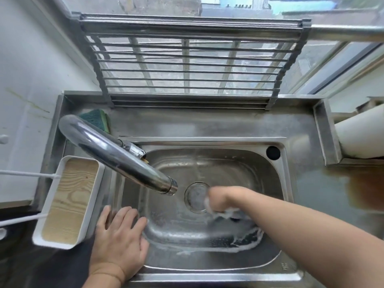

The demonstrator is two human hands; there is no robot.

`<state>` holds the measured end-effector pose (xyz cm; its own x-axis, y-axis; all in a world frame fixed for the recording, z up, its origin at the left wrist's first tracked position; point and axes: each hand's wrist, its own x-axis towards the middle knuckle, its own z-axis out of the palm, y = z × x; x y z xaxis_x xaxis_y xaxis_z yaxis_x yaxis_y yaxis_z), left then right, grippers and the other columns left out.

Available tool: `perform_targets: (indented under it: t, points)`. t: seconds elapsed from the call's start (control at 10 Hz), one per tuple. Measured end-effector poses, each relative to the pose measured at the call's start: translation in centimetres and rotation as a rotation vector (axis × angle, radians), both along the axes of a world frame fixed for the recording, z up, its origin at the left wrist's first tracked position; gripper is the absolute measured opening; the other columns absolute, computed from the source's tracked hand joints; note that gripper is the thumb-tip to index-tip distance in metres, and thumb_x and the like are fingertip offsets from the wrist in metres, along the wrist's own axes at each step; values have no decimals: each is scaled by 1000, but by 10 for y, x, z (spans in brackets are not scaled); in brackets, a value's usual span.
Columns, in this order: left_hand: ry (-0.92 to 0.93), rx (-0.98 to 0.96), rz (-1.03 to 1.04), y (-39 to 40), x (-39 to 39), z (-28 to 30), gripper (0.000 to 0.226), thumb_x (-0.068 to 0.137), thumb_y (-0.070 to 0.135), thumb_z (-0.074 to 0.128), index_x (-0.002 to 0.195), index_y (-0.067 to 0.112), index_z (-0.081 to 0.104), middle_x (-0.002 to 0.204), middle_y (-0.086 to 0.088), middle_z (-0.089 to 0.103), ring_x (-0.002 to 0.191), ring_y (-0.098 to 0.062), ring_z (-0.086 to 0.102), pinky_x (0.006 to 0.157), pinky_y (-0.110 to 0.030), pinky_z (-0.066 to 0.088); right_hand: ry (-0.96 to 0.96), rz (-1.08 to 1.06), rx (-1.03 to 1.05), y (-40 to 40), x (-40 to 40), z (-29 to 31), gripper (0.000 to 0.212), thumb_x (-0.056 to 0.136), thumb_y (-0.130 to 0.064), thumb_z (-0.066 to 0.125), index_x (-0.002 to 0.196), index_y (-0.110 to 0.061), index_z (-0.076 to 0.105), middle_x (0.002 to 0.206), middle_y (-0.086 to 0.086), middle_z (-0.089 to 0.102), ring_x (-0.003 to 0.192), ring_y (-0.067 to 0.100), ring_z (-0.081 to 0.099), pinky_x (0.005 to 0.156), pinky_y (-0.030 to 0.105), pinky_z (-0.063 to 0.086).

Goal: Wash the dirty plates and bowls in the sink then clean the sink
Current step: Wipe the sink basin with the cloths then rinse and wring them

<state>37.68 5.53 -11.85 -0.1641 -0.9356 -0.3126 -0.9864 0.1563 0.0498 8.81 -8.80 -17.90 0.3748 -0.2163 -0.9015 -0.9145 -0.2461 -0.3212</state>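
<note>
The steel sink (228, 161) holds no dishes; streaks of white foam lie on its floor near the front right. My right hand (220, 199) reaches down into the basin beside the round drain (196, 197) and grips a soapy scrubber (230, 214), mostly hidden under the fist and blurred. My left hand (120, 238) rests flat with spread fingers on the sink's front-left rim. The chrome faucet spout (116, 154) hangs over the left of the basin; no water stream is visible.
A green sponge (97, 119) lies on the counter behind the faucet. A white tray with a wooden lid (70, 200) sits left of the sink. A metal roll-up rack (191, 63) leans at the back. A white roll (361, 136) lies at right.
</note>
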Motion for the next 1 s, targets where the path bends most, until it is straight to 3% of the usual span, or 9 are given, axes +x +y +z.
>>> perform_targets:
  t: [0.2,0.3,0.4,0.5,0.6,0.7,0.8,0.9,1.0]
  points:
    - [-21,0,-7,-2,-1,-1,36,67,35,54,90,23,79,108,-4,70,113,-30,67,118,-67,27,-367,77,-546,-29,99,7,23,102,-19,56,115,-10,72,119,12,66,110,31,64,79,32,52]
    - [-26,17,-11,0,0,-3,37,68,35,54,92,23,79,110,-4,71,115,-30,67,118,-67,28,-361,239,-659,-46,106,-13,36,104,-19,51,136,-14,64,137,6,61,125,30,61,92,35,55]
    - [-24,-9,-19,-1,0,-3,36,69,35,54,91,23,79,109,-4,71,113,-30,67,117,-67,29,-267,113,-622,-59,78,-43,51,98,-21,50,148,-19,54,153,4,53,137,28,55,100,36,52]
    - [-25,-30,-25,0,-1,-1,34,71,34,52,90,22,78,108,-4,70,112,-30,66,117,-67,28,-44,25,-655,-45,13,-58,42,96,-39,50,131,-18,61,138,10,63,125,32,63,92,38,52]
    - [-30,-19,-19,0,-2,0,35,71,34,51,91,22,78,108,-4,70,113,-31,66,117,-67,27,214,-7,-624,-3,-44,-58,37,104,-29,47,134,-14,60,140,19,60,126,36,59,97,42,48]
    - [-42,-6,-18,0,-4,2,38,71,34,49,91,21,79,107,-5,70,113,-32,66,117,-67,27,502,70,-459,45,-63,-56,56,103,-5,39,159,-4,37,162,26,36,145,45,41,102,57,49]
    - [-75,20,-27,0,-6,5,40,72,34,48,94,21,80,106,-5,70,113,-33,66,117,-66,25,497,190,-152,90,-45,-67,56,97,-15,52,151,-4,50,159,18,45,141,46,47,98,65,50]
    - [-86,32,-30,0,-6,5,41,72,35,49,96,22,80,106,-5,70,113,-33,66,118,-66,24,335,481,-67,101,-7,-60,55,98,-33,45,145,-6,54,150,24,51,131,43,54,109,57,45]
    - [-79,32,-25,1,-6,6,40,72,35,49,95,23,79,105,-4,69,113,-32,65,118,-66,24,50,-962,168,84,35,-29,17,105,-23,50,121,-20,53,134,27,59,103,29,55,89,34,44]
